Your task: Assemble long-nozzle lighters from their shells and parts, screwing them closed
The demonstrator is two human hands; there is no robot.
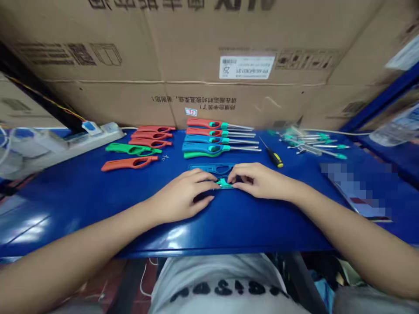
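In front of me a blue lighter shell half [211,167] lies flat on the blue table. Just nearer to me is a second lighter shell half, partly hidden by my fingers, with a teal trigger piece [224,182] in it. The fingertips of my left hand [186,192] hold this nearer half at its left end, thumb a little apart. Curled fingers of my right hand [258,179] pinch its right end near the teal piece; the exact contact is hidden.
Assembled-looking lighters [209,139] with metal tubes lie in a row behind. Loose shells [134,162] are at left, near a power strip [59,150]. A screwdriver [274,156], a pile of lighter tubes [314,143] and a booklet [356,192] lie right. A cardboard box [183,56] stands behind.
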